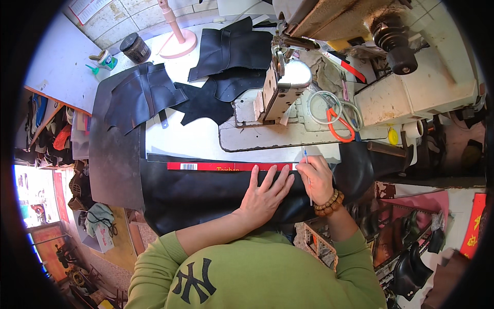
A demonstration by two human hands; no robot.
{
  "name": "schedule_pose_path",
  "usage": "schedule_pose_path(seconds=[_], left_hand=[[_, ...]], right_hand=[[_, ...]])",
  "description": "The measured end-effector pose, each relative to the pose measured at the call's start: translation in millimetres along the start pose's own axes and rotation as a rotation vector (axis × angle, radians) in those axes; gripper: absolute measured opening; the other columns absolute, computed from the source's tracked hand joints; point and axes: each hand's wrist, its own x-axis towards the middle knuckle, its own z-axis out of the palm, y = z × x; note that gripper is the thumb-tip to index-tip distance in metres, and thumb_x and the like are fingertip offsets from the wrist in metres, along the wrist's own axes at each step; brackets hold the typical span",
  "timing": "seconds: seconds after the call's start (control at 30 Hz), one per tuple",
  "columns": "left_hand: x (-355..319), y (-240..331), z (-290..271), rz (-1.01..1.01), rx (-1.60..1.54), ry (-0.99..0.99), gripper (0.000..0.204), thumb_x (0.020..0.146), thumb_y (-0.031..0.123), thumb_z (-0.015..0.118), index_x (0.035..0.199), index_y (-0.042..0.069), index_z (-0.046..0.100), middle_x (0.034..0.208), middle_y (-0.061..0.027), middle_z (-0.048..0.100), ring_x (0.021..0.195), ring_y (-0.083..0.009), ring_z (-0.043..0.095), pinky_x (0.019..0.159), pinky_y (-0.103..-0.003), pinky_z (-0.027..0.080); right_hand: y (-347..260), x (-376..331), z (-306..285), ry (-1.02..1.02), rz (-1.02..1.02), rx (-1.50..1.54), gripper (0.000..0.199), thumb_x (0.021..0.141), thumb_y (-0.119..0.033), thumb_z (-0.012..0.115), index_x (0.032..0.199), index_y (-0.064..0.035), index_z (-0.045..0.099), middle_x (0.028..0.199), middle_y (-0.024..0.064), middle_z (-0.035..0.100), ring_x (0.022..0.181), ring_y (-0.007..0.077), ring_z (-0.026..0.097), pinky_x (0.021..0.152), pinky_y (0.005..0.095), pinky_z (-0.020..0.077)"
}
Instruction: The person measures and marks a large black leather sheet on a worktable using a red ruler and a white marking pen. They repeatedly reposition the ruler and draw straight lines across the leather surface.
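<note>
My left hand (265,198) lies flat with its fingers spread, the fingertips pressing on a long red strip (206,166) that looks like a straightedge. The strip lies along the far edge of a large sheet of black leather (195,193), which drapes over the front of the white table. A slim pale pen with a blue end (307,167) is pinched upright in my right hand (318,181), at the strip's right end. Wooden beads circle my right wrist. Where the pen's tip meets the leather, I cannot make out.
A sewing machine (278,87) stands beyond my right hand, with orange-handled scissors (340,126) beside it. Cut black leather pieces (149,95) lie at the far left and middle. Behind them are a pink stand (177,44) and a dark jar (135,49). Shoes fill a rack (406,226) at right.
</note>
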Motion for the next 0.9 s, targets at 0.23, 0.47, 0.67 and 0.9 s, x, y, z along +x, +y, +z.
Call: schedule_pose_path(seconds=[0.23,0.47,0.67,0.9], left_hand=[[-0.8,-0.3,-0.2,0.005,-0.024,-0.013,0.070,0.086,0.033,0.063,0.149,0.012,0.041,0.157,-0.0106,0.033,0.138,-0.0331,0.036,0.108,-0.066,0.028],[-0.2,-0.3,1.0,-0.009,-0.009,0.000,0.073,0.082,0.037,0.071,0.146,0.015,0.044,0.156,-0.0086,0.034,0.136,-0.0319,0.037,0.108,-0.065,0.030],[-0.1,-0.9,1.8,-0.003,-0.004,0.004,0.071,0.084,0.037,0.069,0.146,0.015,0.044,0.156,-0.0082,0.035,0.136,-0.0319,0.037,0.107,-0.065,0.030],[-0.5,-1.8,2.2,0.007,0.020,0.023,0.071,0.084,0.038,0.069,0.147,0.015,0.043,0.156,-0.0086,0.035,0.136,-0.0321,0.037,0.106,-0.065,0.031]], right_hand=[[-0.4,0.3,0.6,0.008,0.005,0.002,0.022,0.075,0.007,0.072,0.094,-0.0032,0.066,0.092,0.0097,0.061,0.084,0.0307,0.060,0.072,0.0374,0.0504],[0.3,0.0,1.1,0.008,0.002,0.006,0.022,0.076,0.007,0.071,0.095,-0.0030,0.066,0.093,0.0101,0.062,0.084,0.0308,0.060,0.072,0.0372,0.0506],[0.5,-0.3,1.0,0.007,0.004,0.008,0.023,0.076,0.007,0.071,0.096,-0.0030,0.066,0.094,0.0103,0.062,0.084,0.0310,0.060,0.072,0.0373,0.0506],[0.4,-0.4,1.7,0.008,0.007,0.007,0.023,0.076,0.007,0.071,0.096,-0.0032,0.066,0.094,0.0105,0.062,0.084,0.0312,0.060,0.072,0.0376,0.0505]])
